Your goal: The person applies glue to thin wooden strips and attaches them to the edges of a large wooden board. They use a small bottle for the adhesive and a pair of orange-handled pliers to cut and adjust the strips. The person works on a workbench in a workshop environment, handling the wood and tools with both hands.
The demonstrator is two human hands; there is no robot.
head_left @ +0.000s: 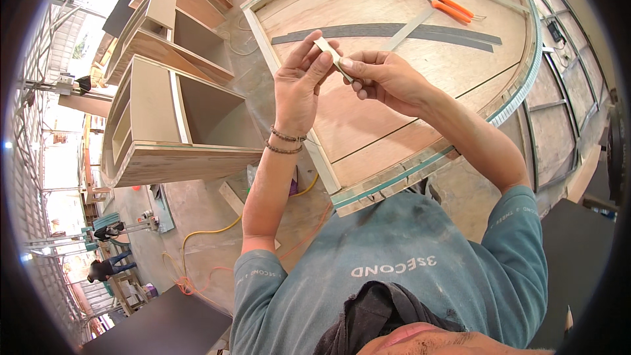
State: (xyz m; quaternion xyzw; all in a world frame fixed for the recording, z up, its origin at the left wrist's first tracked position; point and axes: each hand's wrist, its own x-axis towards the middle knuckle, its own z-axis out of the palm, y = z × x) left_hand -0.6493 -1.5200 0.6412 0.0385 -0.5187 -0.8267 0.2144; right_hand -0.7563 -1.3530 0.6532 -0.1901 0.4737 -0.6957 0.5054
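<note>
Over the workpiece, my left hand [303, 79] and my right hand [391, 82] meet at a short, narrow pale strip [327, 47]. The thumb and fingers of my left hand pinch its upper part. My right hand grips the lower end, where a darker edge shows; its exact kind is unclear. Beneath them lies a large plywood panel [374, 128] with a raised wooden rim, rounded on the far and right sides. Long dark grey strips [394, 30] rest on it beyond my hands, crossing a pale flat strip [409, 28]. Orange-handled snips [447, 5] lie farther back, their jaws pointing left.
Unfinished curved wooden cabinets [190, 108] stand on the left. A yellow hose [209, 231] and an orange cord [210, 276] run over the concrete floor. Metal framing [562, 85] lies to the right. Another person [108, 268] bends at the far left.
</note>
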